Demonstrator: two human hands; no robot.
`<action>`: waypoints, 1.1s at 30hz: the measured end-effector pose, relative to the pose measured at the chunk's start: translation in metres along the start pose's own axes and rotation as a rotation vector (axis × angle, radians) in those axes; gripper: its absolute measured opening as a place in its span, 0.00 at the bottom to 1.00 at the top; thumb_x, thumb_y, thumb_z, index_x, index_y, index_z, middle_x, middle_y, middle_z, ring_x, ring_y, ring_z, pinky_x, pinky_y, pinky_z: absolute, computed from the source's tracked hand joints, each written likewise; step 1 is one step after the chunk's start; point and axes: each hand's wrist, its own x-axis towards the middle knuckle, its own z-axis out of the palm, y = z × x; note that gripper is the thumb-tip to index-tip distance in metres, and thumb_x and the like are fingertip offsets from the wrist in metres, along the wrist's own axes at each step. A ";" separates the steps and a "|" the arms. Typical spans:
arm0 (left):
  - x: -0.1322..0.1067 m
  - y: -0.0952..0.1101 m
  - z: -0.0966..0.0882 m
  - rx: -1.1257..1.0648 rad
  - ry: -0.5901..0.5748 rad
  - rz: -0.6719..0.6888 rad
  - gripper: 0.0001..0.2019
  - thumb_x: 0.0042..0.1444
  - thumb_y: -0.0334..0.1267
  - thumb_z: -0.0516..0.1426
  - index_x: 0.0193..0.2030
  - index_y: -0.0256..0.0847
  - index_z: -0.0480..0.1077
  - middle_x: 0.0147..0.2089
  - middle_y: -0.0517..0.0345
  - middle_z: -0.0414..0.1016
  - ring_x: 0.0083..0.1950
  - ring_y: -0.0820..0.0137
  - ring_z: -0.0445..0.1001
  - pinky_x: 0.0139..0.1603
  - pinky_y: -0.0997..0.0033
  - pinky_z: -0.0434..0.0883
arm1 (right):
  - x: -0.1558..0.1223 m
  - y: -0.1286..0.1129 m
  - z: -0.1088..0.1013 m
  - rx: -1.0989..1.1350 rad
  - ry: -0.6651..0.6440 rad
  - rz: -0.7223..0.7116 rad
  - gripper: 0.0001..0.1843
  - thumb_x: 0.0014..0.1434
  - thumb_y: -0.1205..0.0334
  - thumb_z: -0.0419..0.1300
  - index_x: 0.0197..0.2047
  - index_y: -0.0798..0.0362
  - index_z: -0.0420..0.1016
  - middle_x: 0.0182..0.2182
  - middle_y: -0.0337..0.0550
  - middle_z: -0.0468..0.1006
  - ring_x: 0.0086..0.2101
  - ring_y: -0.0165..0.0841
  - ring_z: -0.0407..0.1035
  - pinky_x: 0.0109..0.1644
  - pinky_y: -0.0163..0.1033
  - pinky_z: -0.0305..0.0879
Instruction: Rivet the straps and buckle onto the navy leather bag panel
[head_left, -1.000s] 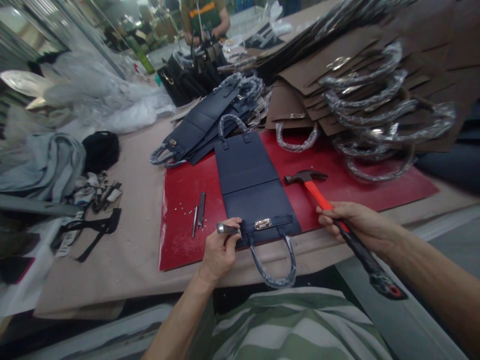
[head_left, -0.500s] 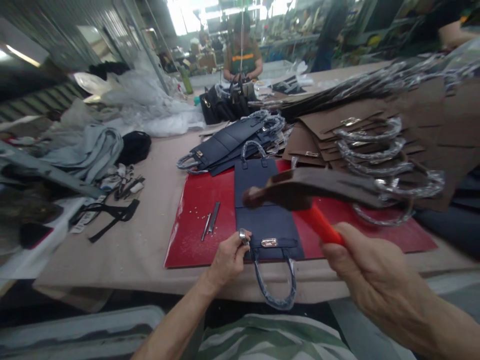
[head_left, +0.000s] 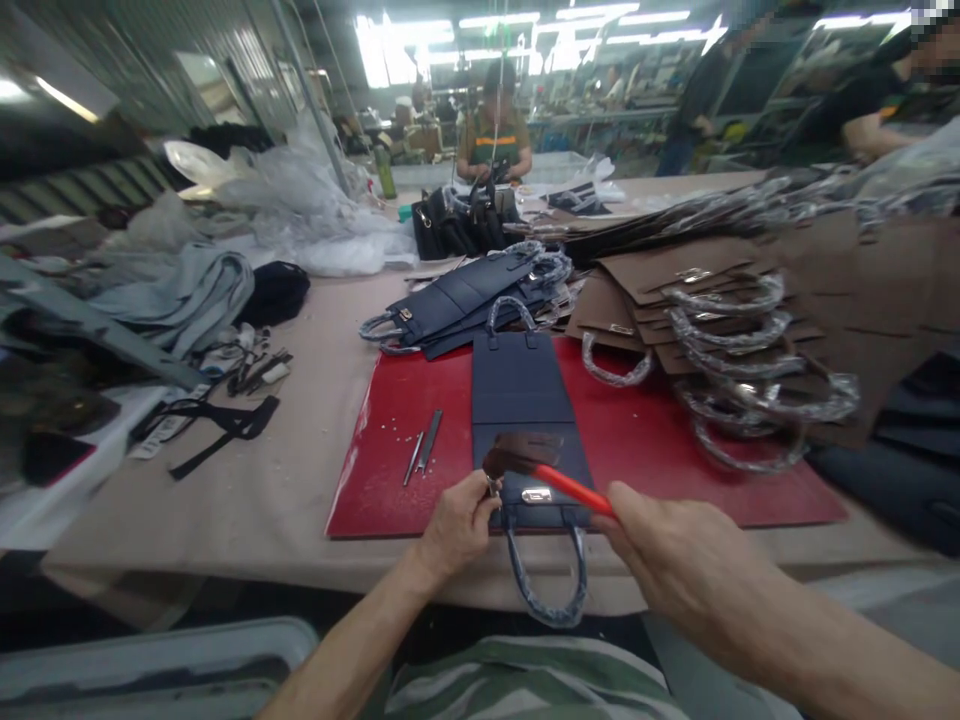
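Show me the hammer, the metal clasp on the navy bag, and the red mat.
hammer (head_left: 525,452): head view, on its dark head.
metal clasp (head_left: 537,495): head view, middle of the plate.
red mat (head_left: 660,485): head view, bare surface in its right half.

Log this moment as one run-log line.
left hand: grips metal punch on navy bag panel | right hand: grips hammer, head blurred at punch top | panel: flat on red mat
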 end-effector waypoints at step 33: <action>-0.003 0.001 -0.015 0.107 -0.085 0.109 0.09 0.65 0.30 0.53 0.50 0.40 0.69 0.54 0.45 0.77 0.57 0.63 0.77 0.57 0.60 0.76 | -0.006 -0.012 0.130 0.204 -0.062 0.363 0.18 0.58 0.56 0.66 0.49 0.55 0.71 0.50 0.55 0.71 0.47 0.47 0.63 0.49 0.48 0.62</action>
